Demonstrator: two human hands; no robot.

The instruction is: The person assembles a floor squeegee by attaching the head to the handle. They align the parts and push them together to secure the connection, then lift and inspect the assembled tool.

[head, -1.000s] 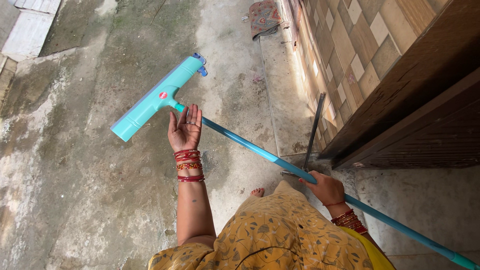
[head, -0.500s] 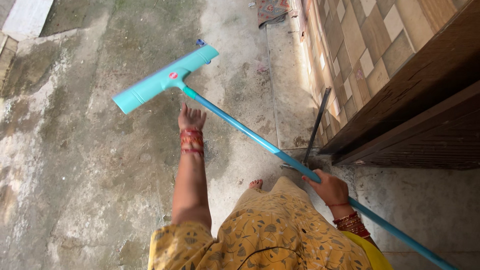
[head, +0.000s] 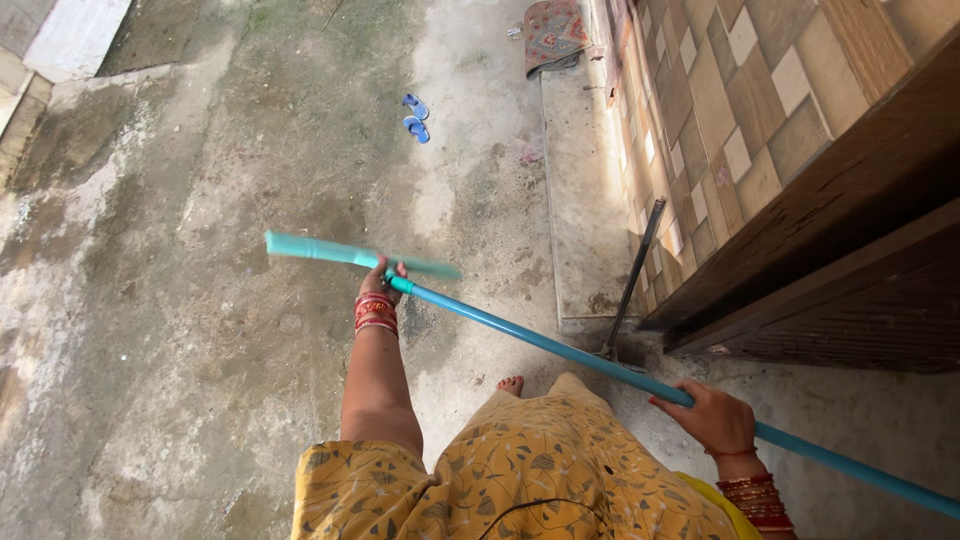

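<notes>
A person's right hand grips the long blue pole of a turquoise plastic floor squeegee while the left hand clasps it just behind the head, apparently steadying the blade above the stained concrete floor. Blue sandals lie well beyond.

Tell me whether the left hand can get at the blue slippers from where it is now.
Probably not: the left hand is on the squeegee near its head, and the blue slippers lie far ahead across open concrete.
</notes>
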